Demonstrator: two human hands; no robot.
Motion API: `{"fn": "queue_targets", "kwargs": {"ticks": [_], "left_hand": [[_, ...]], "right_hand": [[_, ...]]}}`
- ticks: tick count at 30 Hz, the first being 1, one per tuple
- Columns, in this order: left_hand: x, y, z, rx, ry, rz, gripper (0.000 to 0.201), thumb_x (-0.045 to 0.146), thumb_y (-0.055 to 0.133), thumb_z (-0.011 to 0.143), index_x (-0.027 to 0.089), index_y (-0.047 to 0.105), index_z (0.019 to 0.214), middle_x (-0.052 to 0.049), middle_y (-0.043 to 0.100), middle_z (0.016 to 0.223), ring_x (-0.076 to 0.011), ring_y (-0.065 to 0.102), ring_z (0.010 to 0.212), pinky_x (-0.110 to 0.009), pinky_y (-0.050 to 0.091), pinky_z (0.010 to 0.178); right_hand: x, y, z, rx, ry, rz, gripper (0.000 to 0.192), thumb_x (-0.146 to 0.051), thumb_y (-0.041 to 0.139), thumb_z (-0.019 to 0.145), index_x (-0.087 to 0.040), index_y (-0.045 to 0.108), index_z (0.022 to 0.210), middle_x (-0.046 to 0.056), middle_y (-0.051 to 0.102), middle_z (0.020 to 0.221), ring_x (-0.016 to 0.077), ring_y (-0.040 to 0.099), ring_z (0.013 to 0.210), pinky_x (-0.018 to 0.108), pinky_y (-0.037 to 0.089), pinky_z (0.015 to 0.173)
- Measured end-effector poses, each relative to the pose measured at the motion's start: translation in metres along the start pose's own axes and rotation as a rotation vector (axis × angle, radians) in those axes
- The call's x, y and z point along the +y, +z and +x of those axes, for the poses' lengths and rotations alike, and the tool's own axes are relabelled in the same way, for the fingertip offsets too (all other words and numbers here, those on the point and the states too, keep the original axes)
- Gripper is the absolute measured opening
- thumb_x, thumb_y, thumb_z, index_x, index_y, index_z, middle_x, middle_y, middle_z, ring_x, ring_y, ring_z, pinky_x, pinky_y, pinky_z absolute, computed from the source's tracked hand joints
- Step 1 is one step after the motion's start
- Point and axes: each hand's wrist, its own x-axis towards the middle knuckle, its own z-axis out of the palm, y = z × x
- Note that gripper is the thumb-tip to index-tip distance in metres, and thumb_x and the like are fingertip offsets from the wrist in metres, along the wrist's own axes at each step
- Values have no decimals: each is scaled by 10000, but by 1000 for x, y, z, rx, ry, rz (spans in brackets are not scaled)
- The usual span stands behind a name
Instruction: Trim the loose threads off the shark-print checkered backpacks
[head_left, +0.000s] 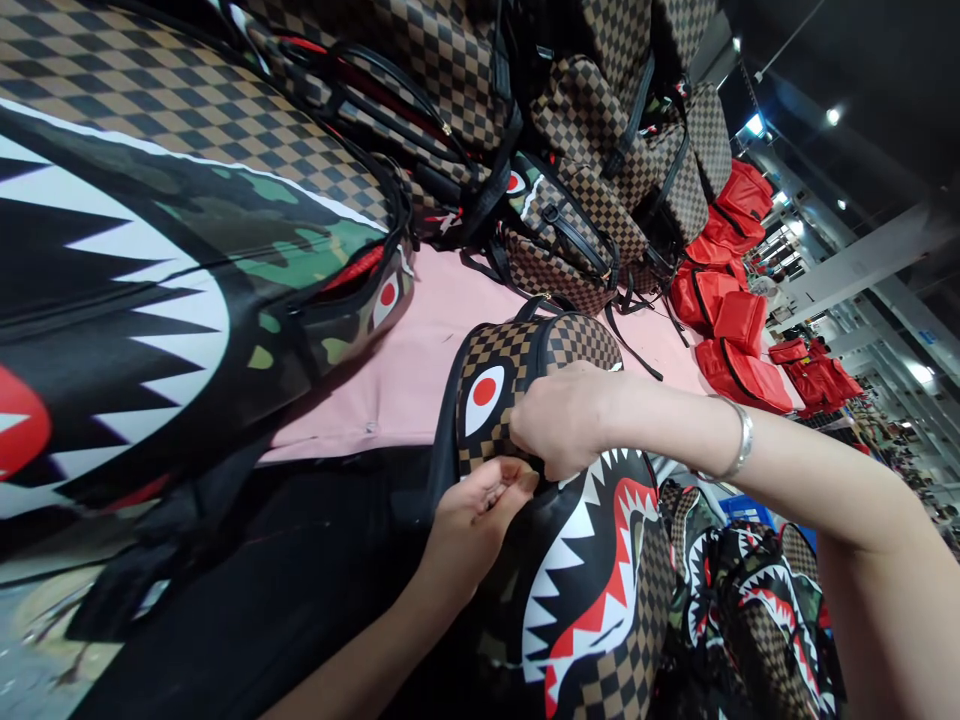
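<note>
In front of me a backpack (611, 590) with brown-and-black checks, a red-and-white eye and a toothed shark mouth lies tilted over the pink table's edge. My right hand (566, 415), a silver bangle on its wrist, is closed and pressed against the pack's upper front, beside the eye. Just below it, my left hand (491, 500) is closed in a pinch near the dark seam across the front. Its fingertips almost touch the right hand. Whatever small part lies between the left fingers is too hidden to make out.
A large shark-mouth camouflage bag (300, 250) fills the left side of the pink tabletop (420, 350). Checked backpacks (592, 130) are heaped behind, with red bags (720, 300) farther along. Below right, more shark-mouth backpacks (765, 600) are piled by a blue crate (746, 510).
</note>
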Motion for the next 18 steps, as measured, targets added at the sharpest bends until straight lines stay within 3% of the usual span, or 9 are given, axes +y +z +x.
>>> {"fn": "queue_targets", "kwargs": {"ticks": [6,11,13,15,18], "left_hand": [[-1,2,1,-20,-25,35,313,390,613,639,160,600,851,-34,630,772,-186,579,727,-291,455,661],[7,-3,1,-34,-44,44,230,386,601,675,168,540,715,34,521,623,-105,474,579,-212,375,537],[8,-8,0,-11,-108,24,239,410,586,702,183,512,719,58,480,578,-89,433,528,-195,340,496],[7,-14,-2,49,-116,64,225,425,540,748,207,515,800,59,510,610,-100,461,552,-201,361,519],[-2,-26,-2,109,77,310,197,392,452,815,221,539,860,29,574,775,-133,525,731,-226,406,683]], "right_hand": [[2,-1,23,-132,-20,-4,154,-189,666,677,-107,680,806,44,642,768,186,593,751,303,466,685],[17,4,25,-59,-109,98,55,-155,689,649,-118,678,688,3,596,619,160,570,702,267,425,671],[28,9,14,25,-123,175,65,-182,674,676,-123,675,703,0,585,608,145,552,671,251,405,639],[41,19,-2,198,-136,314,100,-220,654,707,-125,664,737,-7,580,634,120,523,650,232,381,619],[63,53,-24,518,-184,690,176,-287,598,766,-117,628,802,-13,572,713,85,478,642,206,359,607]]}}
